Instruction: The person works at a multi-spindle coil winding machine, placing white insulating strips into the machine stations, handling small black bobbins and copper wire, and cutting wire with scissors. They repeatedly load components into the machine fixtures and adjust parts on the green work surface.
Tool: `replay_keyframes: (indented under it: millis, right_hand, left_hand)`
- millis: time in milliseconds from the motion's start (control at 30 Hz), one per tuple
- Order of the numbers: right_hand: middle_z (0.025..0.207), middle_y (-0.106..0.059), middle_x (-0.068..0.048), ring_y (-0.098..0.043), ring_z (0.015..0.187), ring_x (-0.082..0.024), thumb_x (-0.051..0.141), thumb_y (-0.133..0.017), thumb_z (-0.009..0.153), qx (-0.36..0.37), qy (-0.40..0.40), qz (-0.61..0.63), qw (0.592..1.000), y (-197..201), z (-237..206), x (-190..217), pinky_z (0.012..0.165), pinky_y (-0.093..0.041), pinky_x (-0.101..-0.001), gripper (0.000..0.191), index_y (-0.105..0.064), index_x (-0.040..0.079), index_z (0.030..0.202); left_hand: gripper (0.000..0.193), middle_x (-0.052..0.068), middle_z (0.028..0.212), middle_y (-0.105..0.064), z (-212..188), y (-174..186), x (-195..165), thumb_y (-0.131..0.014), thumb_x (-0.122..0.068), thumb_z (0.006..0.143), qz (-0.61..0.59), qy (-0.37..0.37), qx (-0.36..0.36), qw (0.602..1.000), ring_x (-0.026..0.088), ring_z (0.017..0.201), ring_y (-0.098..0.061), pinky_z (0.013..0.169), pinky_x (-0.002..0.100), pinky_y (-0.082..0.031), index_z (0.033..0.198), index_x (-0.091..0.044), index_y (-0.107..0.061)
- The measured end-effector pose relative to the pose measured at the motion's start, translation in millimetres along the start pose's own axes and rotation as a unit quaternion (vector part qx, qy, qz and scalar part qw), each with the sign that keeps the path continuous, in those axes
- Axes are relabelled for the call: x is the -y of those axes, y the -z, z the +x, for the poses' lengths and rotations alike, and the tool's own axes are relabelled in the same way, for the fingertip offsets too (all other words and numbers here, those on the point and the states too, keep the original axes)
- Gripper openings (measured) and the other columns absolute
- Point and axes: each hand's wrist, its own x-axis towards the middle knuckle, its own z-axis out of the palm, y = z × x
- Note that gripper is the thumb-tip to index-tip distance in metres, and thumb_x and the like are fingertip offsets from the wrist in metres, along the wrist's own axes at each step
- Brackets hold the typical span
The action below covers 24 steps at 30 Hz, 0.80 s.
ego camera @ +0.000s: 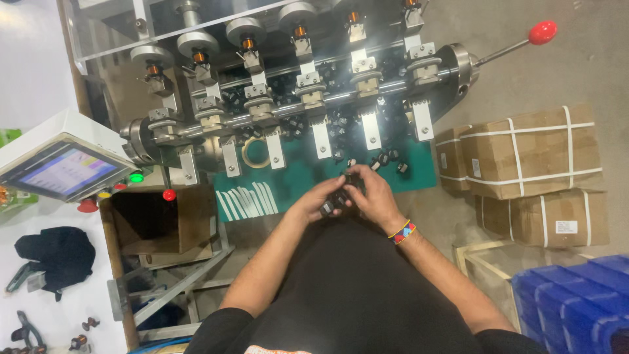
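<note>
At far left a tilted touch screen point(65, 172) glows blue in a white housing, with a green button point(136, 177) and red buttons beside it. Right of that an open brown carton point(157, 223) stands below the bench; its inside is too dark to tell what it holds. A roll of tape point(256, 152) and a row of white strips point(247, 200) lie on the green mat point(419, 172). Above the mat runs a winding machine point(295, 92) with a row of copper-wound spools across its shaft and a red-knobbed lever point(542, 31) at its right end. At the mat's near edge the left hand point(316, 202) and right hand point(373, 196) meet, fingers of both curled round a cluster of small black parts point(339, 195); more black parts lie scattered on the mat just beyond. The right wrist wears a beaded band point(402, 231). Further right, brown boxes point(531, 154) bound with white straps are stacked on the floor, small white labels on their sides. At the lower right corner stand blue crates point(576, 298), contents not visible.
</note>
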Motion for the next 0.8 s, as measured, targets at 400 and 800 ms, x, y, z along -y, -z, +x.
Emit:
replay_keyframes:
  millis: [400,800]
  right_hand:
    - [0.126,-0.068,-0.009,-0.068,0.112,-0.019,0.018,-0.071,0.092,0.049,-0.039,0.152,0.986,55.9,-16.7,3.6,0.092,-0.056,-0.034,0.051,-0.055,0.005,0.138]
    - [0.105,-0.072,-0.002,-0.064,0.096,-0.009,0.026,-0.068,0.103,-0.086,-0.17,0.273,0.943,99.1,-5.3,-88.1,0.088,-0.052,-0.0259,0.033,-0.068,0.0,0.124]
  left_hand:
    - [0.038,0.007,0.097,-0.069,7.9,-34.1,4.4,-0.062,-0.036,0.101,0.022,0.009,0.032,0.999,0.013,0.073,-0.068,0.048,0.023,-0.052,0.129,-0.01,-0.064]
    - [0.043,0.005,0.102,-0.073,7.0,-83.1,28.2,-0.067,-0.012,0.089,0.064,-0.053,-0.145,0.986,0.01,0.076,-0.064,0.054,0.026,-0.052,0.131,-0.008,-0.063]
